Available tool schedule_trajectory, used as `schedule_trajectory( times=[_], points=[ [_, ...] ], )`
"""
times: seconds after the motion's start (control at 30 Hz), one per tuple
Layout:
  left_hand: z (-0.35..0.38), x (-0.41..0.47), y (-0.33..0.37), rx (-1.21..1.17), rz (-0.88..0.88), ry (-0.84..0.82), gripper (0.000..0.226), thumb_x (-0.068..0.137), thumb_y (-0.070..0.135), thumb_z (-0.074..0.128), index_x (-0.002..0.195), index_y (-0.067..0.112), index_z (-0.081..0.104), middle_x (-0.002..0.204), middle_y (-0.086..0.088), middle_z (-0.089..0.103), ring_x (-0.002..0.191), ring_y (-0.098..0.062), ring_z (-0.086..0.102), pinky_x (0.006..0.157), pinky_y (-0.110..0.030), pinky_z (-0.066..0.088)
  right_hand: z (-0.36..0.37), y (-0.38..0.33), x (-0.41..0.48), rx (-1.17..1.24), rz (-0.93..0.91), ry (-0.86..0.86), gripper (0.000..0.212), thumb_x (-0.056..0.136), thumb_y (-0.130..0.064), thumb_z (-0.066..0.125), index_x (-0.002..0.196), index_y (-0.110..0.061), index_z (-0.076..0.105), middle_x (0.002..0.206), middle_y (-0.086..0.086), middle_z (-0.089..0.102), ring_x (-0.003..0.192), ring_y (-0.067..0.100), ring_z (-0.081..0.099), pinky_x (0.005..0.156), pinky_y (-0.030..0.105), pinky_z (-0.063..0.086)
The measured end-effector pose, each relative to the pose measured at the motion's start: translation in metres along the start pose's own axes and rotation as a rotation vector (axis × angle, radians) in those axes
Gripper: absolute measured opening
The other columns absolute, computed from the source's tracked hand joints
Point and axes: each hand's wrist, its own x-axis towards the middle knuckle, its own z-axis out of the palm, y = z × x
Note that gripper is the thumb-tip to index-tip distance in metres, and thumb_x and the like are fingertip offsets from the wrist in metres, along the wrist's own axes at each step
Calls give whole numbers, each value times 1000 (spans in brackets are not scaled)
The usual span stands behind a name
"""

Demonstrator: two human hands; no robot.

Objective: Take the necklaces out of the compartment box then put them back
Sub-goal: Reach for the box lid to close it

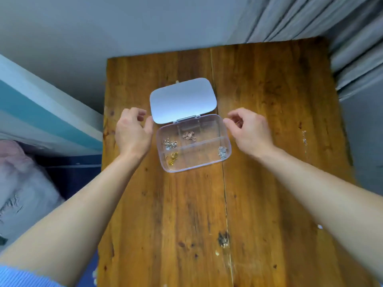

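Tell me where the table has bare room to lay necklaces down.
The widest bare wood of the table lies between the box and the near edge. A bare strip runs right of the right hand, toward the curtain. Crowded: both sides of the box, where the left hand and right hand flank it.

You face a worn wooden table (269,183) with a long seam (224,193) running near to far and a dark stain (223,239) beside it at the near end. Pleated grey curtains (352,38) hang far right, a grey wall (103,27) stands behind, and a fluffy pink-grey cushion (20,183) lies to your left.
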Motion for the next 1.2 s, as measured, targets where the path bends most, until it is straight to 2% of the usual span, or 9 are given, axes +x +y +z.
schedule_trajectory(
  times=[0.1,0.2,0.3,0.43,0.6,0.9,1.03,1.1,1.2],
  points=[
    [-1,15,-24,-155,-175,-136,35,92,34,59,117,10,64,111,-7,67,101,-23,62,91,-40,53,24,-28,41,-5,99,44,34,92,-38,56,115,-14,66,102,3,68,94,23,60,73,28,42],
    [7,28,-26,-405,-280,-273,21,93,29,58,98,12,68,93,-9,70,85,-23,65,80,-38,55,40,-44,72,75,287,31,40,95,-32,56,123,-5,61,120,11,65,112,30,58,87,35,46],
    [13,39,-20,-478,-295,-295,12,91,21,60,82,18,67,70,-6,68,63,-18,61,69,-38,56,45,-50,85,81,387,42,22,93,-15,60,111,-5,68,101,6,62,103,28,60,74,32,49],
    [15,54,-18,-483,-301,-283,8,82,8,65,85,14,70,77,-10,72,74,-26,69,78,-43,60,39,-48,77,52,419,67,20,89,-5,63,108,-10,69,111,7,63,102,24,59,78,31,55],
    [6,55,-14,-474,-187,-262,11,83,11,72,92,16,71,89,-4,71,81,-18,69,73,-36,62,22,-44,45,77,297,140,14,87,-10,69,97,-18,64,97,3,66,86,15,62,65,19,49],
    [-18,0,-26,-654,-82,-243,19,92,19,60,85,27,75,75,11,75,77,-8,72,69,-26,58,13,-23,-34,136,0,217,7,90,-14,65,93,-20,67,81,1,71,72,16,67,64,35,54],
    [-18,-35,-34,-687,-177,-294,36,99,42,42,76,38,70,76,27,71,77,13,63,61,-9,47,19,-12,-71,-28,-143,156,27,94,-12,57,118,-3,66,112,13,71,98,25,68,84,33,54],
    [-14,-52,-39,-569,-148,-357,37,97,52,39,94,33,70,92,23,70,87,10,60,64,-11,44,21,-8,-84,-135,-195,84,34,94,-10,57,126,1,60,124,17,65,110,30,64,91,35,49],
    [-4,-71,-47,-410,-90,-411,51,99,46,39,141,18,44,141,5,51,122,-4,46,98,-25,41,20,-3,-96,-269,-241,-73,39,97,-14,51,134,-4,52,132,15,60,118,33,60,89,45,54]
  ],
)
